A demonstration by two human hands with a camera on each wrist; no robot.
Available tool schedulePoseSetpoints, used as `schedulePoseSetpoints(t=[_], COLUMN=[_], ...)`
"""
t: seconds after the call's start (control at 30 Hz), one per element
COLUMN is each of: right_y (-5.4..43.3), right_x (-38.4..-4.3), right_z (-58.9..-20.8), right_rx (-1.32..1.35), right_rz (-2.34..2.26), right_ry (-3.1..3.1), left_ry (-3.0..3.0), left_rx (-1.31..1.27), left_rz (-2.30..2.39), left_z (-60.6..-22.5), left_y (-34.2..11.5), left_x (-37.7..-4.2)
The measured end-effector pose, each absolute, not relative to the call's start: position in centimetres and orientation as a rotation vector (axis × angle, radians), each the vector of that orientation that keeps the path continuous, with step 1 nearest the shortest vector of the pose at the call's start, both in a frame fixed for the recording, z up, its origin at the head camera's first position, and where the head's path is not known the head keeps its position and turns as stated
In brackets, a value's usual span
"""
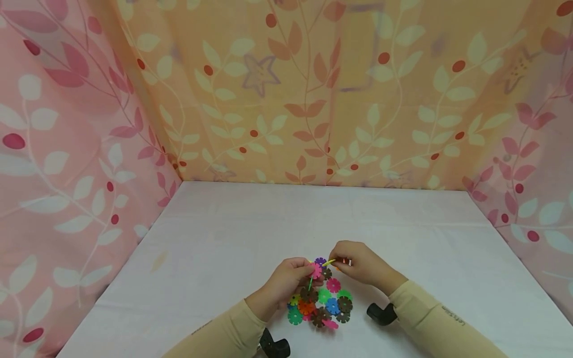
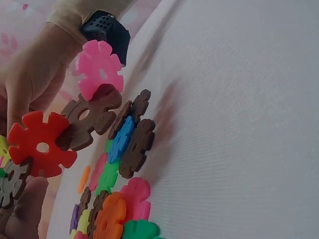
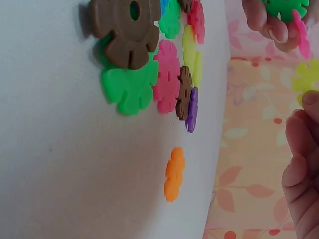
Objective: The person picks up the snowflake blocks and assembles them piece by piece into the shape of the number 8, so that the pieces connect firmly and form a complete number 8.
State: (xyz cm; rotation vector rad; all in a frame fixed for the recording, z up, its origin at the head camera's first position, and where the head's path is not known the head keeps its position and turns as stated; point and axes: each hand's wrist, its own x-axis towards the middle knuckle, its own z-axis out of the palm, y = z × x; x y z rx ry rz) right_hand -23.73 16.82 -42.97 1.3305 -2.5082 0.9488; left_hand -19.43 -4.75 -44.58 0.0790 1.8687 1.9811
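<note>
Thumb and fingers of my left hand (image 1: 288, 278) hold a group of joined notched plastic flower discs. A pink disc (image 1: 316, 271) shows at its fingertips, and a green disc (image 3: 284, 7) is in its grip in the right wrist view. In the left wrist view a red disc (image 2: 30, 137), a brown disc (image 2: 94, 119) and another pink one run outward from the thumb, slotted together. My right hand (image 1: 364, 262) pinches a yellow disc (image 3: 305, 79) by its edge, close to the left hand's discs. Whether the yellow disc touches them I cannot tell.
Several loose discs in many colours lie in a pile on the white table (image 1: 224, 238), among them a blue disc (image 1: 333, 306). An orange disc (image 3: 174, 174) lies apart from the pile. Black wrist devices (image 1: 381, 314) sit by both forearms. Patterned cloth walls (image 1: 309, 99) surround the table.
</note>
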Motion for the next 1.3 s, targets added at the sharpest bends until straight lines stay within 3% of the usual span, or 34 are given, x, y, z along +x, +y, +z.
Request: schedulePoseSetpoints(t=[1.3], right_y=[16.08], right_x=[-23.15], right_z=[-42.82], right_rx=[1.349], right_rz=[0.879], right_ry=[-2.560], left_ry=[1.902], left_rx=[0.070], left_rz=[1.961], left_z=[-44.42], left_y=[-4.57], left_x=[-19.48])
